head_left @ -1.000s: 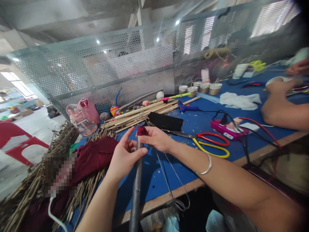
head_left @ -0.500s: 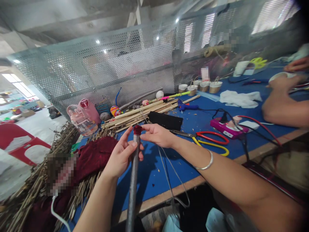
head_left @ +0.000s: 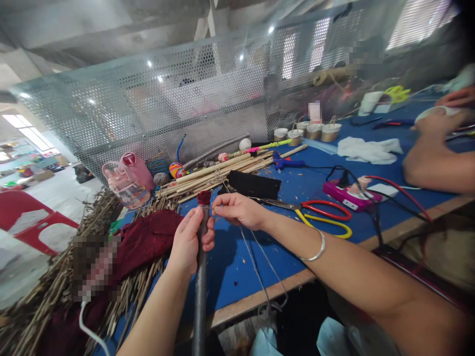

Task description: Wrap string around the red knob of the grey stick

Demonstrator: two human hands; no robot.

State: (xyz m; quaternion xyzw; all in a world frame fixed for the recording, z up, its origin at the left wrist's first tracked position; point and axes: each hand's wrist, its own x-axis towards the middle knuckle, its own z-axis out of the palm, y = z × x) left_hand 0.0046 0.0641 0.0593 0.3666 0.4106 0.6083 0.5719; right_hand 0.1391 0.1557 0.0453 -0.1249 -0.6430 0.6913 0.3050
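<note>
My left hand [head_left: 193,235] is wrapped around the upper part of a long grey rod [head_left: 200,296], held nearly upright over the table's front edge. A dark red piece of cloth [head_left: 204,198] sits on the rod's top end, with a thin pale band just below it. Right beside that top, my right hand [head_left: 237,208] has its thumb and fingertips pinched together; what they hold is too small to make out. Strands of grey string [head_left: 256,267] hang beneath my right hand and loop down past the table edge.
On the blue table [head_left: 230,267] lie red-and-yellow-handled scissors [head_left: 326,212], black cloth [head_left: 254,185], pale sticks [head_left: 222,170], a blue glue gun [head_left: 287,162] and a purple power strip [head_left: 351,197]. Dark red cloth [head_left: 148,237] covers dry stalks at left. A co-worker's arm [head_left: 438,163] rests at right.
My left hand has gone from spread fingers to a closed grip around the rod. The rod's top has shifted left, and my right fingers have come off the red cloth to just beside it.
</note>
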